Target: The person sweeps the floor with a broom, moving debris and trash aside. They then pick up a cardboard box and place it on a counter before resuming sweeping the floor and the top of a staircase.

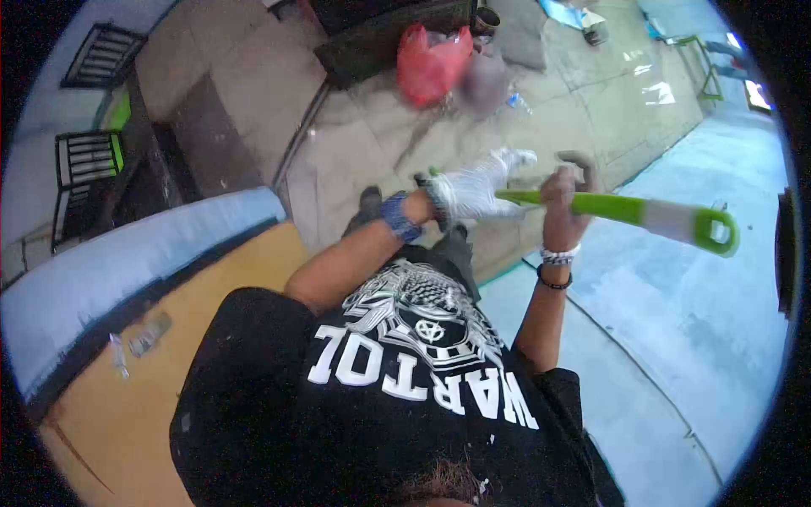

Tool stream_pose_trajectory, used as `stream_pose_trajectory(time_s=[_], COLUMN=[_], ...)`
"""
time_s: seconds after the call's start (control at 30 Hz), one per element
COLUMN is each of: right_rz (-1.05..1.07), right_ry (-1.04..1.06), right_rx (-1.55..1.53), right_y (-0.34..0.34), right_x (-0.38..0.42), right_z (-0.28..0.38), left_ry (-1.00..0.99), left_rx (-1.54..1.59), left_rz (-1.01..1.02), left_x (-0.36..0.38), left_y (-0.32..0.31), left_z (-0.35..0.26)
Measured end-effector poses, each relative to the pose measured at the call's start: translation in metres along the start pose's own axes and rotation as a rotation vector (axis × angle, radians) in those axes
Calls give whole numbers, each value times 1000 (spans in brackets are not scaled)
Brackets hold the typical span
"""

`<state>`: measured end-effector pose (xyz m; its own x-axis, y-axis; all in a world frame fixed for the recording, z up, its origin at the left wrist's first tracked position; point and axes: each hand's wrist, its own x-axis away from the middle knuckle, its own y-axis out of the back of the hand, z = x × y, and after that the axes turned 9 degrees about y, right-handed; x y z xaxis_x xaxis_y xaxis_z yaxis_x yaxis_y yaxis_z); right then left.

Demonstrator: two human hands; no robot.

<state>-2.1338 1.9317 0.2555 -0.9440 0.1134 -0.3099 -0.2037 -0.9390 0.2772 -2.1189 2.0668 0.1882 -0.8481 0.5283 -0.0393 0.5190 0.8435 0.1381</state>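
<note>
My right hand (564, 201), bare and with bracelets at the wrist, is closed round a green-and-white handle (629, 209). The wide end of the handle points right and has a hanging hole. Its thin green end runs left to my left hand (477, 188), which wears a thin white glove (465, 194). The gloved fingers are stretched out and spread, with the thin end overlapping the gap between fingers and thumb. Whatever the handle belongs to is hidden behind the glove. A blue watch (400, 217) circles my left wrist.
A red plastic bag (432, 66) and a greyish bag (484, 83) rest on the tiled floor ahead, beside a dark piece of furniture (397, 38). At left is a yellow-brown surface (211, 291) with small clear items on it. A pale blue surface (676, 296) spans the right.
</note>
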Motion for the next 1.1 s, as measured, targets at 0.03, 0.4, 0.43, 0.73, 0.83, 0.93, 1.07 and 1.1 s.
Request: stream_pose_trajectory(time_s=[0.03,0.4,0.43,0.73,0.83,0.93,1.07,1.1], right_rz=[50,330,241,-271,-162,-80,-25,37], right_ry=[-26,-20,-133,-261,-252,-198,-446,-515], right_rx=[68,246,349,486,623,603,587,699], right_y=[4,-72,-81,-6,5,31,91,95], right_x=[3,85,109,83,25,27,58,77], right_z=[-8,-77,-108,-314,-301,-277,-222,-259], left_ry=[-80,-223,-208,-137,-213,-230,-129,-49], left_rx=[26,170,293,236,159,427,633,610], left_rz=[-11,82,56,13,-116,-114,-12,-97], left_x=[1,43,45,-118,-121,-112,-122,-126], left_y=[19,85,88,-46,-57,-65,-87,-100], left_z=[-26,-97,-92,-65,-86,-117,-130,-126])
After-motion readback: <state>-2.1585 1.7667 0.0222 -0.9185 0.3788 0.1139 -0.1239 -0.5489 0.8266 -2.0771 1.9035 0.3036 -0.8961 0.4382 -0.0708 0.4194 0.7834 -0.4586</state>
